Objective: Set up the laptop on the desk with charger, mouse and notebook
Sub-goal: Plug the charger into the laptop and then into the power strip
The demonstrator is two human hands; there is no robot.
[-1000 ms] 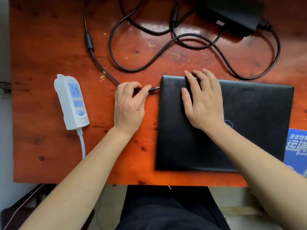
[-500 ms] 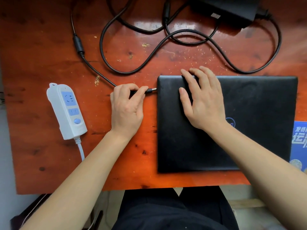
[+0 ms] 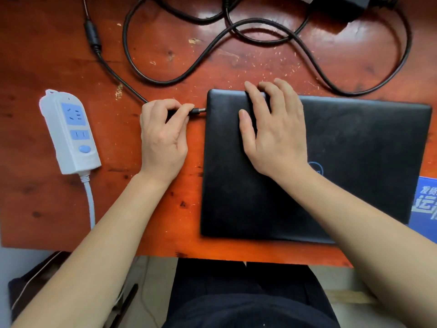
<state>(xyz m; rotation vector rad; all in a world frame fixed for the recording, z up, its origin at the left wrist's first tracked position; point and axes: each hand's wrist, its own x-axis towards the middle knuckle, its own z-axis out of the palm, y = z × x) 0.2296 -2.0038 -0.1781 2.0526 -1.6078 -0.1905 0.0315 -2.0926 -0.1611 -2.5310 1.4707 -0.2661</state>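
- Writing: a round blue logo point(image 3: 316, 167) is showing on the laptop point(image 3: 354, 150) lid, half hidden by the right wrist, so the letters are not readable.
- A blue item point(image 3: 425, 209) is sticking out from under the laptop's right side, at the frame edge. It is carrying white Chinese characters, cut off, too partial to read. Cannot tell whether it is a notebook or a mat.
- The laptop is lying closed and flat on the red-brown desk point(image 3: 47, 55), right of centre, with its front edge near the desk's near edge.
- The left hand point(image 3: 163, 136) is pinching the charger plug point(image 3: 197, 111) between thumb and curled fingers. The metal tip is pointing at the laptop's left side, right at the edge. Cannot tell whether it is seated.
- The right hand point(image 3: 274, 133) is pressing flat on the lid's far left corner, fingers spread, fingertips reaching the far edge.
- The charger cable point(image 3: 165, 76) is running from the left hand back across the desk, looping behind the laptop to the black charger brick point(image 3: 338, 5) at the top edge.
- A white power strip point(image 3: 71, 131) with blue sockets and a blue button is lying on the left of the desk, well apart from the laptop, its white cord hanging off the near edge.
- Wood crumbs are lying scattered on the desk behind the laptop.
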